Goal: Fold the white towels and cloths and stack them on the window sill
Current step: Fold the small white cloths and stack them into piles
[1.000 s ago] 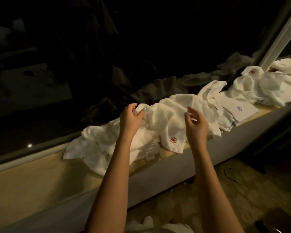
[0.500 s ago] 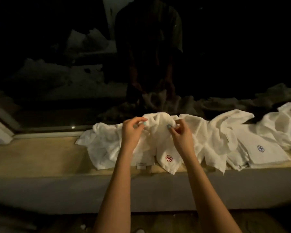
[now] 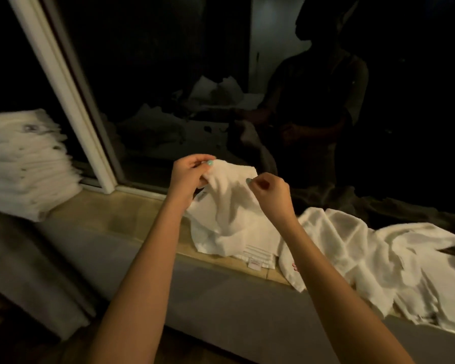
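From the head camera I see my left hand (image 3: 189,174) and right hand (image 3: 271,193) each pinching the top edge of a white towel (image 3: 231,219), its lower end resting on the window sill (image 3: 132,216). Folded stack (image 3: 24,164) sits far left, loose cloths (image 3: 365,258) just right.

We pinched the upper edge of a white towel (image 3: 231,214) with our left hand (image 3: 189,177) and right hand (image 3: 272,195). It hung below our fingers onto the window sill (image 3: 142,214). Right of our fingers lay loose cloths (image 3: 365,258), and well off to their left a folded stack (image 3: 24,164).
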`<state>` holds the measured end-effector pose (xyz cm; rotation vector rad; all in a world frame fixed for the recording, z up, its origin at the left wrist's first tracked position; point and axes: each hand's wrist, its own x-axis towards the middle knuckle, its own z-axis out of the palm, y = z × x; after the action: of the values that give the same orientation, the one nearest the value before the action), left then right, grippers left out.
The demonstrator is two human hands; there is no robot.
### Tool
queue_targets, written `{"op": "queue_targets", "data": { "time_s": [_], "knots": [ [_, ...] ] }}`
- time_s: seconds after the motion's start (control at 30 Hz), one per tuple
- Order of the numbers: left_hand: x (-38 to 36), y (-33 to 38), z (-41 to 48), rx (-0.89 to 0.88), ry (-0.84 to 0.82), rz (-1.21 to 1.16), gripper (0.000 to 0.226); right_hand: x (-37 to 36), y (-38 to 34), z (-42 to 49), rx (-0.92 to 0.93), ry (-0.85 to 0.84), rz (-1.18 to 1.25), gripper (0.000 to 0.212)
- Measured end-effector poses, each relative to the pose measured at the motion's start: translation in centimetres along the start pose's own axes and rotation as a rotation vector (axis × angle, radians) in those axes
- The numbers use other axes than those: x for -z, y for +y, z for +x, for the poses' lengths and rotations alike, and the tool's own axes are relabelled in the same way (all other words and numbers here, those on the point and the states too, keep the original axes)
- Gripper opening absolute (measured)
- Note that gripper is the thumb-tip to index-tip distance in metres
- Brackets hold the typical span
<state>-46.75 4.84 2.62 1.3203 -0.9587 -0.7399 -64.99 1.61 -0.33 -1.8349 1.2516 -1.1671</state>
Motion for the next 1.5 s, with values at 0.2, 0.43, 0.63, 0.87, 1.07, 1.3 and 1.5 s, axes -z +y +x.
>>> {"op": "queue_targets", "data": {
  "time_s": [0.2, 0.43, 0.63, 0.87, 1.07, 1.3, 1.5],
  "knots": [
    [3.3, 3.4, 0.6, -0.005, -0.16, -0.333, 0.024, -4.1, -4.9, -0.7, 0.115, -0.171, 0.102, 0.026],
    [7.7, 7.1, 2.1, -0.096, -0.456, -0.259, 0.034, -7.9, -9.6, 1.2, 0.161, -0.048, 0.152, 0.036],
    [10.9, 7.4, 3.2, -0.255, -0.442, 0.065, 0.034, -9.1, -12.0, 1.1, 0.153, 0.058, 0.142, 0.019],
    [12.6, 6.0, 4.5, -0.459, -0.292, 0.282, 0.021, -9.0, -13.7, 0.4, 0.18, 0.01, -0.023, 0.017],
    [13.2, 6.0, 4.9, -0.54, -0.288, 0.424, 0.021, -8.9, -13.7, 0.8, 0.193, -0.059, -0.088, 0.005],
    [14.4, 5.5, 5.9, -0.553, -0.234, 0.497, 0.007, -7.5, -13.1, 0.5, 0.185, -0.079, -0.138, 0.007],
    [15.5, 4.5, 6.4, -0.463, -0.326, 0.489, 0.011, -6.6, -12.2, 0.8, 0.185, -0.018, -0.259, 0.008]
  ]
}}
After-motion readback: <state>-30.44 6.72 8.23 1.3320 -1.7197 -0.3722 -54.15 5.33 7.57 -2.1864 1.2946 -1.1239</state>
